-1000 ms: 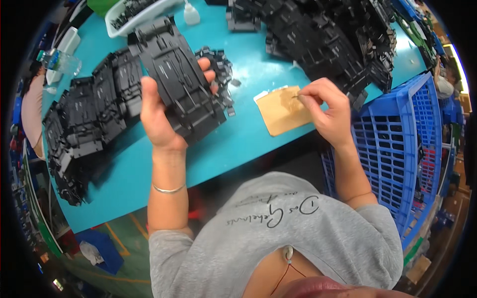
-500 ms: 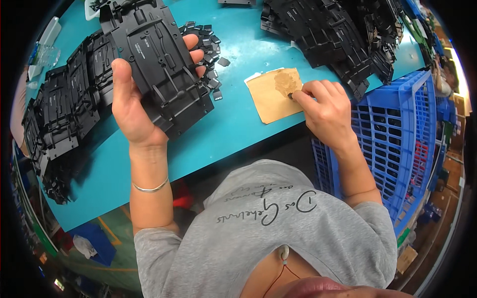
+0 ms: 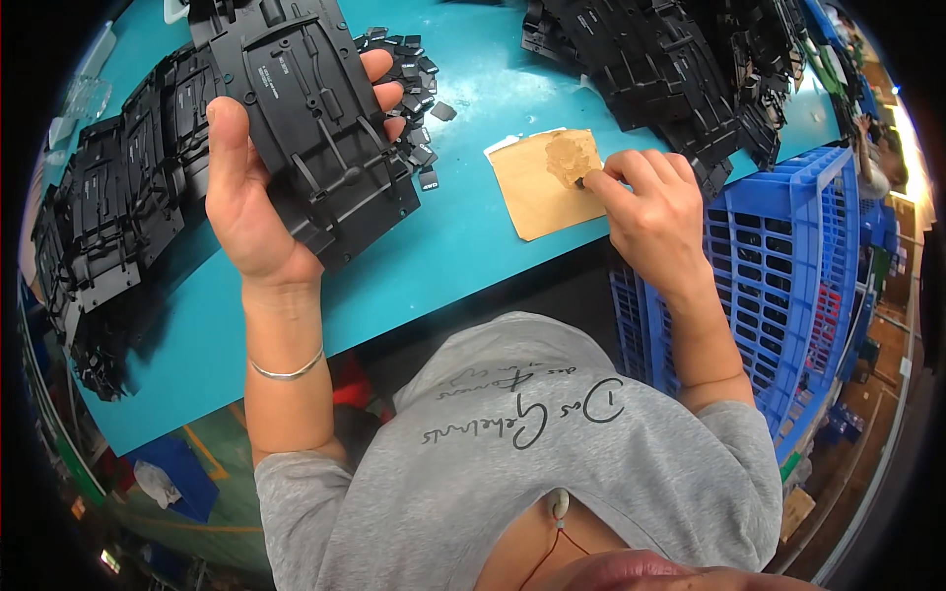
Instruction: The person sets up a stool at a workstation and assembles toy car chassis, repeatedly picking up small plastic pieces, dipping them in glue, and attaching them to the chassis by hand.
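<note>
My left hand (image 3: pixel 251 202) grips a long black moulded plastic panel (image 3: pixel 305 108) with ribs and raised bars, tilted above the table. Its thumb lies along the left edge and the fingertips show past the right edge. My right hand (image 3: pixel 650 212) is closed in a pinch on a small black piece (image 3: pixel 581 183), mostly hidden by the fingertips. That piece is at a brown, wet-looking patch (image 3: pixel 570 158) on a tan paper sheet (image 3: pixel 542 202). A loose pile of small black pieces (image 3: pixel 412 84) lies just right of the panel.
Similar black panels (image 3: pixel 108 207) are lined up on the left of the turquoise table (image 3: pixel 394 286). More black panels (image 3: pixel 641 69) are heaped at the far right. A blue plastic crate (image 3: pixel 778 256) stands by the table's right edge, beside my right forearm.
The view has shifted slightly. My left hand still holds the panel, and my right hand stays at the paper's brown patch with the small piece in its pinch.
</note>
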Demonstrator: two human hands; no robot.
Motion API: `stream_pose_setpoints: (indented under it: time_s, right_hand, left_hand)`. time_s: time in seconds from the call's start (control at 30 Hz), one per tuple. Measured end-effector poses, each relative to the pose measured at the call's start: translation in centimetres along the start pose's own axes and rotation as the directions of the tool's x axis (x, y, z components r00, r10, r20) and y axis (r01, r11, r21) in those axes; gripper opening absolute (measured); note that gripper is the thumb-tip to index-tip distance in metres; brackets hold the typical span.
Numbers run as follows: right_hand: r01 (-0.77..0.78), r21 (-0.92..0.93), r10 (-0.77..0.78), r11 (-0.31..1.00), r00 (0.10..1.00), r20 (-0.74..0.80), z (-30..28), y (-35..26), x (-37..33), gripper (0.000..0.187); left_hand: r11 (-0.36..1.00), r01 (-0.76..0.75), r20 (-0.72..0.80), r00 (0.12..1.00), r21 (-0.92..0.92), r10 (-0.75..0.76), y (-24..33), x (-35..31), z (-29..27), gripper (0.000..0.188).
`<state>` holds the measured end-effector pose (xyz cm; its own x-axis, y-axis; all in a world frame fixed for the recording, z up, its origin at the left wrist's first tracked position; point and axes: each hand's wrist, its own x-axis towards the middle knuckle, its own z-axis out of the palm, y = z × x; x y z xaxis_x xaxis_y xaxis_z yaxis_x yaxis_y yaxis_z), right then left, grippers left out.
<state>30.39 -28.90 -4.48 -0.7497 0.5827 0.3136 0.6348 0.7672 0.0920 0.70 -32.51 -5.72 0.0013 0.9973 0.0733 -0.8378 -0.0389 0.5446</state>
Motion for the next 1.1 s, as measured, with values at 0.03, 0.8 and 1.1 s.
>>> stream_pose_setpoints:
  time_s: [0.03, 0.8, 1.1]
  right_hand:
    - [0.002, 0.001, -0.002, 1.000, 1.000, 0.001, 0.0, 0.0, 0.0, 0.014]
    - [-0.316, 0.598, 0.384, 0.737, 0.923, 0.014, -0.4, 0.7, 0.7, 0.008]
    - [-0.220, 0.611, 0.254, -0.761, 0.765, 0.592, 0.6, 1.8, 0.8, 0.010]
  left_hand:
    - [1.000, -0.002, 0.003, 1.000, -0.004, 0.002, 0.0, 0.0, 0.0, 0.076]
    - [1.000, 0.005, 0.008, 1.000, 0.009, -0.005, -0.2, 0.0, 0.2, 0.076]
    - [1.000, 0.021, 0.016, 1.000, 0.021, -0.021, -0.3, -0.3, 0.5, 0.078]
